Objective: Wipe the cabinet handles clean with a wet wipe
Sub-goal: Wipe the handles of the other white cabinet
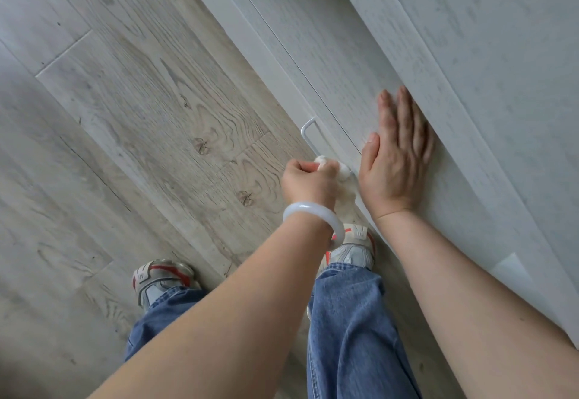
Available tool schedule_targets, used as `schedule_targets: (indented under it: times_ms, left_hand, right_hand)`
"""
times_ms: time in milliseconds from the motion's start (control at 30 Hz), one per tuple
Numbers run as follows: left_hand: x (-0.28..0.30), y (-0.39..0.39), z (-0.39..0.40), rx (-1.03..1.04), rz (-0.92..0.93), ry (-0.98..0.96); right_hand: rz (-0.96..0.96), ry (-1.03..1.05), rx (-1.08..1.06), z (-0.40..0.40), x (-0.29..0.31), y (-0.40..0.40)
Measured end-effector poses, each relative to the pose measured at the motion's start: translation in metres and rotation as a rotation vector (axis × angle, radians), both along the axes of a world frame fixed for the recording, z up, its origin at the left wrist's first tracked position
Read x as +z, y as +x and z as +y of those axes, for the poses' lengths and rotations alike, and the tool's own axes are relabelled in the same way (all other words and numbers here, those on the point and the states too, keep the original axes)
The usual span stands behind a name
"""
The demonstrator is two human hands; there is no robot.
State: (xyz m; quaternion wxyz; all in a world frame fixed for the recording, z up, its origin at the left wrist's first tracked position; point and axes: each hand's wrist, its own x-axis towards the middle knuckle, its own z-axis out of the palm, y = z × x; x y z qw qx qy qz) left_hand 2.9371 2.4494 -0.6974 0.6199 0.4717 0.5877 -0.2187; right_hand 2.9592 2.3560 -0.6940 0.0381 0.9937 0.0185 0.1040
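Left hand (308, 180) curled tight around the bunched wet wipe (340, 176), clamping it onto the near end of the thin white cabinet handle (308, 135), probably so the cloth wraps the bar and cleans all round it in one pass. Right hand (396, 160) laid flat with fingers straight on the pale cabinet door (344, 63) just beside the handle, gripping nothing, likely to brace the door against the rubbing. Far end of the handle bare and visible beyond the wipe, above the wood-look floor (141, 110).
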Motion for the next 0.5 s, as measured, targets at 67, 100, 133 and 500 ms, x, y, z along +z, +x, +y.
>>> schedule_targets:
  times_ms: [67,100,133,500]
  left_hand:
    - [-0.001,0.004,0.006,-0.011,-0.016,-0.016]
    - [-0.003,0.011,0.013,0.022,-0.035,-0.024]
    - [-0.006,0.018,0.020,0.076,-0.062,-0.033]
    - [-0.008,0.018,0.006,0.153,-0.020,-0.088]
  right_hand:
    - [0.016,0.001,0.005,0.000,0.000,0.000]
    - [0.009,0.012,0.008,0.000,-0.001,0.000]
    - [-0.001,0.017,0.011,-0.001,-0.001,0.001]
    - [0.104,0.082,0.025,0.001,0.014,-0.001]
